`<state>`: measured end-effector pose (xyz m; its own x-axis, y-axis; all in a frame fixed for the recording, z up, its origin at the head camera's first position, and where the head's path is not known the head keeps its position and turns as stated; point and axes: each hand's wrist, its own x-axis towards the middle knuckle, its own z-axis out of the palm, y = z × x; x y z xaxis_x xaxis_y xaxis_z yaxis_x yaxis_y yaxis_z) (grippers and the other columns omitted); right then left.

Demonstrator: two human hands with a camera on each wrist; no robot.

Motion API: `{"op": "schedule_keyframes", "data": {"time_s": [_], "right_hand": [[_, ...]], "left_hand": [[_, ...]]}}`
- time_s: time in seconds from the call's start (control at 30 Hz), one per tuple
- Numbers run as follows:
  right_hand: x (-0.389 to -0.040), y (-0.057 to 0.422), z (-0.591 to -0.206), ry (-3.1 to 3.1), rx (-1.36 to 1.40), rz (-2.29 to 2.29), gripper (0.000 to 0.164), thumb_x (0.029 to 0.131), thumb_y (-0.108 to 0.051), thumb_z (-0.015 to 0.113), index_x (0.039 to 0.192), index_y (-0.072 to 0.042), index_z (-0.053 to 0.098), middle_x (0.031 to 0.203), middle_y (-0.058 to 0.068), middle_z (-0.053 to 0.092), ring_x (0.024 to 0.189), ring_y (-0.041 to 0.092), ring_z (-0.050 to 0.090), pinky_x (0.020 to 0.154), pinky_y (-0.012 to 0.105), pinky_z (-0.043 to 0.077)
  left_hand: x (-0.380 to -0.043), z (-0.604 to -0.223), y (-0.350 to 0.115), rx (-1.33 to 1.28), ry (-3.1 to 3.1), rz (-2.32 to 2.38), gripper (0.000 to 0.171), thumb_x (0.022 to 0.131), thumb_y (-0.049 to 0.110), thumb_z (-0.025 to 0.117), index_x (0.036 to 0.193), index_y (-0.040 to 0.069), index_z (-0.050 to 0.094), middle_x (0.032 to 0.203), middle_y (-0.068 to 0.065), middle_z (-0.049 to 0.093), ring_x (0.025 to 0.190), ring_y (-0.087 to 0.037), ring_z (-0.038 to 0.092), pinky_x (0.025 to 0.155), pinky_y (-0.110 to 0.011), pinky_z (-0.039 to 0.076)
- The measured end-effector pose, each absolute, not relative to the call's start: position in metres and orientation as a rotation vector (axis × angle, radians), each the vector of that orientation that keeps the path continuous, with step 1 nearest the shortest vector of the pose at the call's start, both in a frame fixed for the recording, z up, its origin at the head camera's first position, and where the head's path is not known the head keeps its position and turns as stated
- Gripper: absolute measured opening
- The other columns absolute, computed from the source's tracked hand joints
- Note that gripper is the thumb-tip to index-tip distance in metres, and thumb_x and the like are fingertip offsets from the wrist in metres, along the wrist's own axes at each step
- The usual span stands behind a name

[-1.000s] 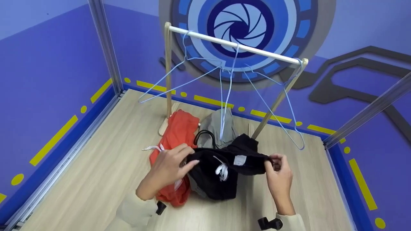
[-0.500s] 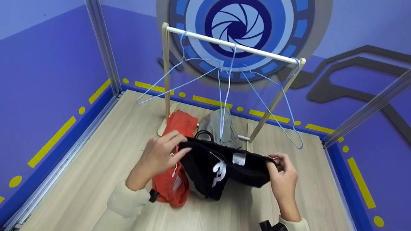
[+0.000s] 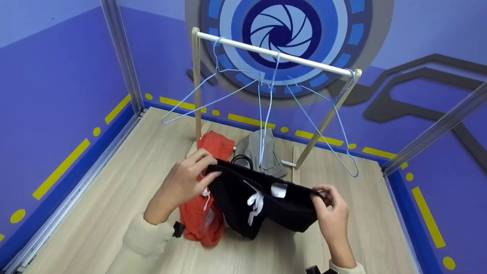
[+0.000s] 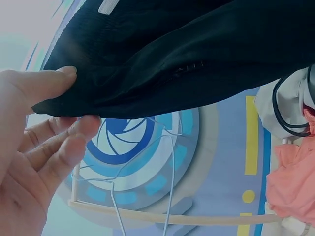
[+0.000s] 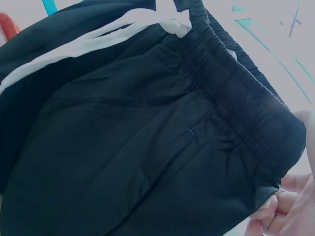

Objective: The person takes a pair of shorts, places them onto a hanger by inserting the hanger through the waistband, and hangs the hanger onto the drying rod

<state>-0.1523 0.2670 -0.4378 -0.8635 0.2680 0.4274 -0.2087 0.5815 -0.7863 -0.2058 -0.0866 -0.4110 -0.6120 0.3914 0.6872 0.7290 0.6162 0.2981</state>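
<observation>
A pair of black shorts (image 3: 289,213) with a white drawstring and a white label hangs spread between both hands, above the table. The left hand (image 3: 186,177) pinches one end of the waistband between thumb and fingers, as the left wrist view also shows. At the other end, the right hand (image 3: 335,209) pinches the waistband; its elastic gathers and a side pocket show in the right wrist view. Below and left of the black shorts lies a red garment (image 3: 201,224) with a white cord. Behind is a grey garment (image 3: 260,148) with a black cord, partly covered.
A rack with a white rail (image 3: 262,49) and wooden posts stands at the back. From it hang a left blue wire hanger (image 3: 213,102), a middle hanger (image 3: 271,102) and a right hanger (image 3: 315,123). Blue printed walls (image 3: 68,99) enclose the wooden table (image 3: 102,198).
The black shorts have been lifted and spread wider. The left hand has moved left and up with its end of the waistband, while the right hand stays nearly in place.
</observation>
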Motion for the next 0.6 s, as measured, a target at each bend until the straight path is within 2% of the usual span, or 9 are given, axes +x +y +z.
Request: {"op": "schedule_keyframes", "data": {"time_s": [0.17,0.3,0.5,0.6], "right_hand": [[-0.152,0.264,-0.445,-2.373,-0.09,1.259,0.008,0.083,-0.016,0.066,0.089,-0.02,0.063,0.069,-0.003,0.057,0.059,0.01,0.051,0.06,0.02,0.038],[-0.151,0.262,-0.451,-2.426,-0.123,1.258,0.007,0.083,-0.022,0.066,0.09,-0.02,0.064,0.072,-0.003,0.057,0.062,0.01,0.051,0.06,0.02,0.039],[-0.151,0.257,-0.458,-2.487,-0.185,1.234,0.008,0.083,-0.02,0.067,0.089,-0.015,0.065,0.071,-0.002,0.057,0.061,0.01,0.051,0.06,0.019,0.039],[-0.152,0.256,-0.461,-2.504,-0.191,1.241,0.008,0.083,-0.02,0.067,0.088,-0.014,0.065,0.072,-0.001,0.059,0.062,0.01,0.052,0.06,0.02,0.04]], "left_hand": [[-0.206,-0.418,-0.088,-0.858,-2.303,-0.826,0.017,0.081,0.022,0.069,0.094,0.017,0.059,0.091,0.006,0.055,0.06,-0.002,0.042,0.053,-0.015,0.039],[-0.207,-0.426,-0.087,-0.853,-2.332,-0.851,0.016,0.081,0.02,0.069,0.094,0.017,0.059,0.09,0.006,0.055,0.063,-0.003,0.047,0.055,-0.016,0.042],[-0.209,-0.442,-0.084,-0.849,-2.311,-0.869,0.014,0.082,0.013,0.067,0.094,0.016,0.06,0.093,0.005,0.056,0.077,-0.005,0.054,0.065,-0.02,0.049],[-0.209,-0.45,-0.083,-0.824,-2.305,-0.887,0.016,0.081,0.01,0.068,0.094,0.015,0.06,0.095,0.004,0.056,0.079,-0.005,0.055,0.066,-0.02,0.049]]}}
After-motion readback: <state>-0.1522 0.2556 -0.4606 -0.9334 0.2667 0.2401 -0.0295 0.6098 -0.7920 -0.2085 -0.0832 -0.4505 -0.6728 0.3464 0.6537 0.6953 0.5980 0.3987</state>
